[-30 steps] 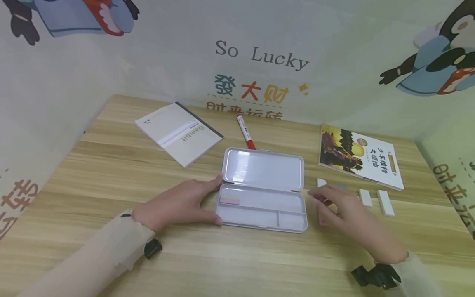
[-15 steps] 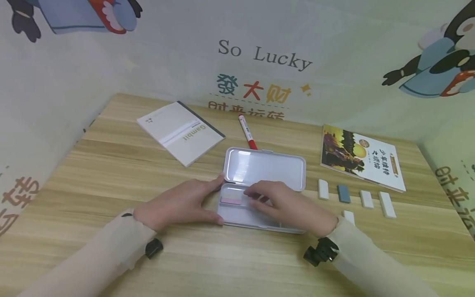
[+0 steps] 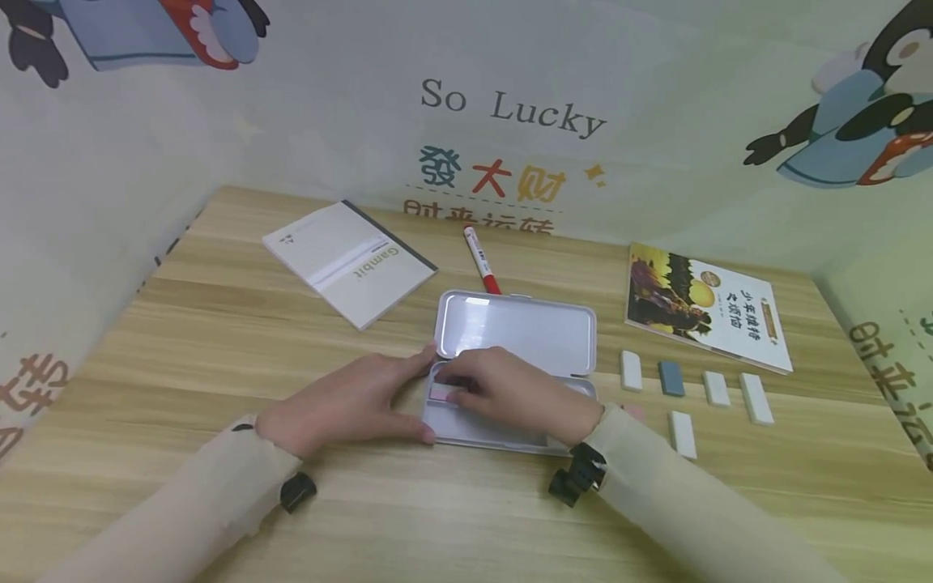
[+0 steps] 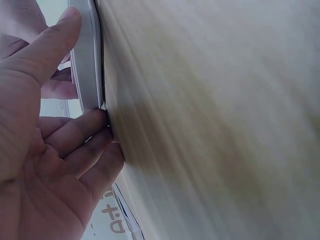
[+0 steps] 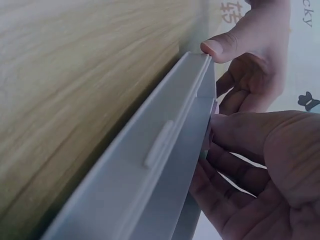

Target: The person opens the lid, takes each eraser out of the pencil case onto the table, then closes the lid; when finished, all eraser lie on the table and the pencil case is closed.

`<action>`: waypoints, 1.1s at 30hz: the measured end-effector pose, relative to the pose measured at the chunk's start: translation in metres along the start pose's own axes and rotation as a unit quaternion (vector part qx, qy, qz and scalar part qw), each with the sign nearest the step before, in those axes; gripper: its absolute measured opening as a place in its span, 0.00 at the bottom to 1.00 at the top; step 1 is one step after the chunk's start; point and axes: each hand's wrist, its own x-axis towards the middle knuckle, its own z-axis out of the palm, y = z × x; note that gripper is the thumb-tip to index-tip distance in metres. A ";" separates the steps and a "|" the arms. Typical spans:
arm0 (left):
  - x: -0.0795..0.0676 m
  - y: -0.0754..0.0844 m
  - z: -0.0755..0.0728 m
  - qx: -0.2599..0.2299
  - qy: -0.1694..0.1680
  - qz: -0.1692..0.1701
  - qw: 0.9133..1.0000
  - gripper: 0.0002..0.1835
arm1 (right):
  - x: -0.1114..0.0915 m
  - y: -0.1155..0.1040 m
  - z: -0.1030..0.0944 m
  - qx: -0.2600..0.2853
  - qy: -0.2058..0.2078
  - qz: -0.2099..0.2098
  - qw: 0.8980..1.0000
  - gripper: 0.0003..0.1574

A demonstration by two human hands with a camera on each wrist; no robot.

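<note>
An open white pencil case [image 3: 517, 332] lies on the table with its lid folded back. My left hand [image 3: 350, 401] grips its left end, thumb at the front corner and fingers by the hinge side; the left wrist view shows the thumb [image 4: 62, 35] on the rim. My right hand [image 3: 510, 393] reaches into the rear compartment. Its thumb and fingers pinch a small eraser, mostly hidden behind them; a bit of pink [image 5: 208, 141] shows between them in the right wrist view. A pink eraser [image 3: 439, 393] sits at the compartment's left end.
Right of the case lie several erasers, among them a blue one [image 3: 671, 378], a white one [image 3: 683, 435] and a partly covered pink one [image 3: 634, 411]. Behind are a notebook [image 3: 350, 263], a red-capped marker [image 3: 481, 261] and an illustrated book [image 3: 707, 308].
My right hand has moved left from beside the erasers, over the case and down into its rear compartment at the left. My left hand keeps its place on the case.
</note>
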 end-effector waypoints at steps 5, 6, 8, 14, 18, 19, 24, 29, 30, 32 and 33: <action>0.000 0.001 0.000 -0.002 0.001 0.002 1.000 0.58 | 0.001 -0.002 -0.001 -0.030 -0.005 -0.015 0.999 0.19; 0.000 0.001 0.000 -0.001 0.001 0.001 1.000 0.58 | 0.001 -0.002 -0.001 -0.035 -0.004 -0.020 0.999 0.19; 0.000 0.001 0.000 -0.001 0.000 0.000 1.000 0.58 | 0.000 -0.002 -0.002 -0.045 0.001 -0.024 0.999 0.19; 0.000 0.002 -0.001 -0.003 -0.004 -0.002 1.000 0.57 | -0.002 -0.003 -0.001 -0.037 0.025 -0.023 0.999 0.17; 0.000 0.002 0.000 -0.008 -0.004 -0.006 1.000 0.58 | -0.004 -0.003 -0.002 -0.021 0.032 -0.004 0.999 0.17; 0.000 0.002 0.000 -0.008 -0.004 -0.006 1.000 0.58 | -0.005 -0.003 -0.002 -0.018 0.035 -0.001 0.999 0.16; 0.001 0.003 0.001 -0.011 -0.004 -0.012 1.000 0.58 | -0.021 -0.003 -0.008 -0.009 0.068 0.009 0.998 0.14; 0.001 0.004 0.001 -0.013 -0.004 -0.012 1.000 0.58 | -0.048 0.003 -0.013 0.003 0.108 0.004 0.994 0.17; 0.001 0.004 0.001 -0.013 -0.004 -0.013 1.000 0.58 | -0.054 0.005 -0.013 0.004 0.115 0.004 0.993 0.17; 0.001 0.004 0.000 -0.014 -0.006 -0.016 1.000 0.59 | -0.067 0.010 -0.014 0.008 0.126 0.015 0.992 0.18; 0.001 0.005 0.000 -0.016 -0.008 -0.018 1.000 0.59 | -0.074 0.013 -0.014 0.009 0.132 0.024 0.991 0.17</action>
